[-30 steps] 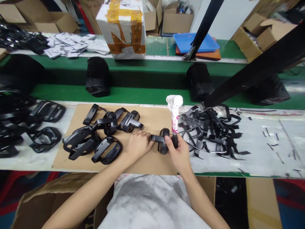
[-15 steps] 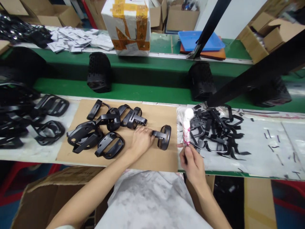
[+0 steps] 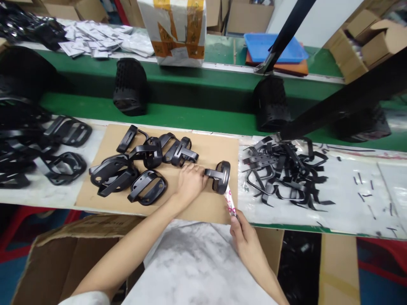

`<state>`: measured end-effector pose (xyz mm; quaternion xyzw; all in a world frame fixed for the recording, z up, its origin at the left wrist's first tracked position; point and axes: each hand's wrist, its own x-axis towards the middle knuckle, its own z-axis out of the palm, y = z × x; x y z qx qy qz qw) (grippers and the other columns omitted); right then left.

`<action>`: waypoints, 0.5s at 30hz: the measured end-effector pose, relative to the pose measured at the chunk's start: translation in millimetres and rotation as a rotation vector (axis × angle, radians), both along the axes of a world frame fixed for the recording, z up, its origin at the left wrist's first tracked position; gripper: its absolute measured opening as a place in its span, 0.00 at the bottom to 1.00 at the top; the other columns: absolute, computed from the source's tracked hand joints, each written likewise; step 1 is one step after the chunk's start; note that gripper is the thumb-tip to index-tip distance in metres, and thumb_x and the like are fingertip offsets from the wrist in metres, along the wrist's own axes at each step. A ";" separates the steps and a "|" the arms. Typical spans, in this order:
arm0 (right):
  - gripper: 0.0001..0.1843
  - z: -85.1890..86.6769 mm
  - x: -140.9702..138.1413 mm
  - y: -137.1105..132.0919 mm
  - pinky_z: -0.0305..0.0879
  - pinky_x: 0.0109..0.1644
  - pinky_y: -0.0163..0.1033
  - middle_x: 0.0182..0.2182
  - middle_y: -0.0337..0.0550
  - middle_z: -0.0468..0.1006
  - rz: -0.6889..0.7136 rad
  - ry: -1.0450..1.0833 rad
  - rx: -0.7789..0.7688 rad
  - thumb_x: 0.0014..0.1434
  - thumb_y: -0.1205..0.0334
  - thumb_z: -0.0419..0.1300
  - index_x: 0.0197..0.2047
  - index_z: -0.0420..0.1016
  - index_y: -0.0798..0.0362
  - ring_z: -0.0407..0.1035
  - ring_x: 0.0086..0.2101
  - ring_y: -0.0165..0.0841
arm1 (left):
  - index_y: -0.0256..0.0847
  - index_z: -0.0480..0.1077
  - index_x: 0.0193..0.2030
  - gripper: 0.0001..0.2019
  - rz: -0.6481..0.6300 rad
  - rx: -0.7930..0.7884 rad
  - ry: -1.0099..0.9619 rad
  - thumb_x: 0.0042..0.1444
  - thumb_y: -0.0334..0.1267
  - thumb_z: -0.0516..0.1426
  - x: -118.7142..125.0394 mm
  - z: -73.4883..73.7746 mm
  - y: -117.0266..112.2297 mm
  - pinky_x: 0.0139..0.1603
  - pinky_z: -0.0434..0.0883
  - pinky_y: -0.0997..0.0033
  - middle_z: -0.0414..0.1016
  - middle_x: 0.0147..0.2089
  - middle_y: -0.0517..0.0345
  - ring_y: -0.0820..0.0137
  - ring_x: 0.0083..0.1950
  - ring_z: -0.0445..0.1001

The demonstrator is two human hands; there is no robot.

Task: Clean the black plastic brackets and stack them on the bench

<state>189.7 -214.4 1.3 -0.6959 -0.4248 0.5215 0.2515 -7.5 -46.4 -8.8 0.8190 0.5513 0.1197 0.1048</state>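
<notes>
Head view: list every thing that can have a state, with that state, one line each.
Black part: on edge, held
Left hand: closed on it
Wrapped tool: gripped, far end hidden
Right hand: closed around it
Cardboard sheet: lying flat
White box: taped
Upper-right carton: flaps open
Blue tray: right way up

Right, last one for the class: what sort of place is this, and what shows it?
Probably a factory or workshop assembly line: a long green bench, many similar black parts spread along it, and open cartons behind.
</notes>
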 end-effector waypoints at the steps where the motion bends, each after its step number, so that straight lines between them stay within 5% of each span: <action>1: 0.27 0.5 0.1 1.4 0.64 0.33 0.37 0.26 0.35 0.66 -0.006 -0.007 0.007 0.72 0.38 0.51 0.61 0.72 0.48 0.62 0.27 0.34 | 0.35 0.79 0.39 0.10 0.001 0.007 -0.001 0.65 0.34 0.56 0.2 -0.8 0.1 0.54 0.70 0.54 0.83 0.41 0.44 0.53 0.47 0.79; 10: 0.23 2.1 -1.7 2.8 0.50 0.22 0.33 0.24 0.31 0.57 -0.160 0.181 -0.019 0.69 0.37 0.55 0.52 0.72 0.48 0.52 0.22 0.30 | 0.36 0.78 0.38 0.10 0.046 0.046 -0.023 0.65 0.35 0.56 3.1 -7.1 -0.3 0.53 0.70 0.54 0.83 0.40 0.43 0.54 0.46 0.78; 15: 0.18 18.4 0.6 1.2 0.49 0.20 0.32 0.23 0.29 0.57 -0.406 0.251 0.222 0.71 0.40 0.54 0.51 0.68 0.44 0.50 0.20 0.28 | 0.37 0.77 0.38 0.09 0.144 0.046 -0.050 0.65 0.36 0.56 10.0 -7.9 -2.2 0.54 0.70 0.55 0.83 0.39 0.45 0.53 0.47 0.79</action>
